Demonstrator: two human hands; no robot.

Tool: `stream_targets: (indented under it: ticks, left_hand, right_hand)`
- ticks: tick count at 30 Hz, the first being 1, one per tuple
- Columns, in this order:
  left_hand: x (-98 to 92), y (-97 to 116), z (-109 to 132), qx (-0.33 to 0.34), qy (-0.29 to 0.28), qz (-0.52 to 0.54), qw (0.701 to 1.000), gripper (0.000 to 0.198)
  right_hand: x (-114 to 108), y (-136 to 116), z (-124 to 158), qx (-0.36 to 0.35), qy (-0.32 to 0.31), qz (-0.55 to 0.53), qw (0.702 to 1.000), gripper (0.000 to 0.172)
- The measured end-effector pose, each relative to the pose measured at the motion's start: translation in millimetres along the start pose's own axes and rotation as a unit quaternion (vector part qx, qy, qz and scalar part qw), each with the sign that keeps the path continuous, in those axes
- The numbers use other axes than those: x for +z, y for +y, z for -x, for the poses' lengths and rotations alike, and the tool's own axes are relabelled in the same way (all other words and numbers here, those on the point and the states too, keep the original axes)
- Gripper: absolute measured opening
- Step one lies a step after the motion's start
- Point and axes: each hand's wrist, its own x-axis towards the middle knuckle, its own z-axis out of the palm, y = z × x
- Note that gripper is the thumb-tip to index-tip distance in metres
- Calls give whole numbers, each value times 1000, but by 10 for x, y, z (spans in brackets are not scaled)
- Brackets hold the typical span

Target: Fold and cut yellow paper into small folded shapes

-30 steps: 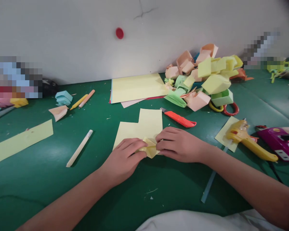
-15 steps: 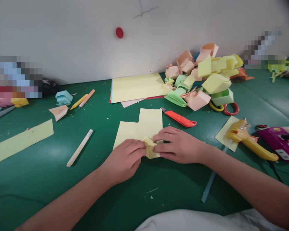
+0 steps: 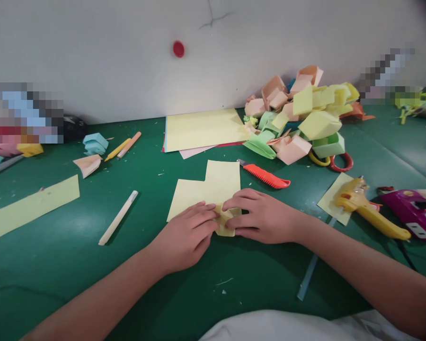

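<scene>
A small folded yellow paper piece (image 3: 225,221) lies on the green table (image 3: 74,265), over the near corner of a notched yellow sheet (image 3: 206,189). My left hand (image 3: 184,237) presses on its left side with fingers curled together. My right hand (image 3: 262,215) pinches its right side from above. Both hands touch the piece and each other; most of the piece is hidden under the fingers.
An orange utility knife (image 3: 264,174) lies just beyond my right hand. A heap of folded paper shapes (image 3: 301,118) and scissors (image 3: 332,161) sit at back right, a yellow glue gun (image 3: 365,206) and purple tool (image 3: 408,210) at right. A white stick (image 3: 118,218) and yellow strip (image 3: 28,206) lie at left.
The folded piece has been squeezed smaller. My left fingers have slid right over it and my right fingers have closed in from above; both hands stay in the same spot.
</scene>
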Motion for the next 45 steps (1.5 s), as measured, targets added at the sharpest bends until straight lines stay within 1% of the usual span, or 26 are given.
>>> stream_targets:
  ticks: [6,10,14,17,21,24,27,33,37,42,45]
  left_hand:
    - [-27,24,-15,3,14,-6,1000,23]
    - [-43,44,-33,23,21,-3,1000,19]
    - [-29,49,-27,23,17,-25,999,18]
    - [-19,47,-17,27,10,-38,999,18]
    - [-19,43,-6,28,12,-25,999,17]
    - [-19,40,-1,25,14,-21,999,17]
    - [-18,37,0,24,13,-18,999,17]
    - [-30,48,-11,23,10,-22,999,18]
    - [-32,61,-14,26,1,-30,999,18]
    - [-31,60,-13,34,10,-40,999,22]
    - [-33,52,-16,42,-8,-43,998,27]
  right_hand:
    - [-9,-18,-12,2,4,-25,1000,16]
    - [-2,-36,-27,22,3,-55,998,15]
    - [8,-38,-28,34,7,-79,996,13]
    - [11,-31,-24,31,-4,-97,995,11]
    - [-5,-29,-23,38,-21,-119,992,8]
    - [-22,-35,-24,39,-21,-130,991,5]
    - [-18,-45,-29,42,-13,-132,990,4]
    - [33,-80,-71,99,26,-143,984,5]
    - [33,-104,-103,113,23,-140,983,7]
    - [20,-116,-124,126,25,-147,981,3]
    - [23,-117,-136,132,24,-149,980,3]
